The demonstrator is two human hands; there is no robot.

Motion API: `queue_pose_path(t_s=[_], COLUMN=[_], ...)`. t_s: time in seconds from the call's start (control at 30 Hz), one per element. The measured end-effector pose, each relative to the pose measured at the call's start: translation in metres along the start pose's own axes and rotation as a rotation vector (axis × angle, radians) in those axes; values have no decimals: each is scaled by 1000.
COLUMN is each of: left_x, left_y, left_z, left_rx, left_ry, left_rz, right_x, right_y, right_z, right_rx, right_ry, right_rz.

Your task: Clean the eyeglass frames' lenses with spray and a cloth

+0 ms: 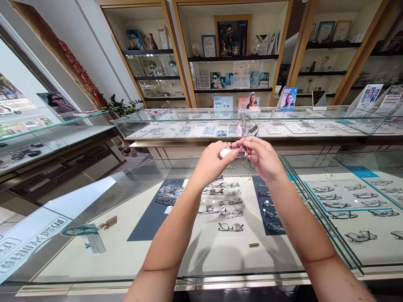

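Both hands are raised in front of me, above the glass counter. My right hand [262, 157] pinches a thin-rimmed pair of eyeglasses [247, 126] near the middle. The glasses are turned on end, one lens above the fingers and the other below. My left hand [214, 159] is closed around a small white rounded object [224, 152], whose kind I cannot make out. Its thumb and fingertips reach the lower lens, and part of that lens is hidden by the fingers.
Beneath my arms is a glass display case [116, 256] with rows of eyeglass frames [231, 227] inside. A second glass showcase [176, 130] stands ahead, with small advertising cards [288, 98] on top. Another glass counter [56, 126] is at left, and shelves [233, 58] line the wall behind.
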State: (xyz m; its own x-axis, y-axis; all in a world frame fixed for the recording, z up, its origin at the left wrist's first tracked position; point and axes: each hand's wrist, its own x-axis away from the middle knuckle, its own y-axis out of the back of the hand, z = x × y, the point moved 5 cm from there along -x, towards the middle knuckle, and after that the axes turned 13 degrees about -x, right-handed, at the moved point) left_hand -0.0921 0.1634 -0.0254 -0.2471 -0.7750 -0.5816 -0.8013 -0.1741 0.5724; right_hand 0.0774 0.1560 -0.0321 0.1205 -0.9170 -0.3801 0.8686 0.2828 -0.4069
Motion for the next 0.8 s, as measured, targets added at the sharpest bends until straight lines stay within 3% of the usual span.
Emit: queue_pose_path(t_s=[0.13,0.27,0.47,0.63,0.8], left_x=[-1,-8,-25,-29,-16], left_y=[-5,5,19,20,16], left_z=[3,25,108,175,223], left_rx=[44,167,-77,-462,-636], left_ry=[11,80,321,389,582], left_rz=[29,45,-6,3,150], right_x=[-1,-1,0,0,0], right_y=[-1,2,5,4,2], right_z=[0,2,3,4,4], right_rx=[-17,-43,-25,-9,-30], right_ry=[4,12,20,30,36], right_rz=[-11,-1,23,35,55])
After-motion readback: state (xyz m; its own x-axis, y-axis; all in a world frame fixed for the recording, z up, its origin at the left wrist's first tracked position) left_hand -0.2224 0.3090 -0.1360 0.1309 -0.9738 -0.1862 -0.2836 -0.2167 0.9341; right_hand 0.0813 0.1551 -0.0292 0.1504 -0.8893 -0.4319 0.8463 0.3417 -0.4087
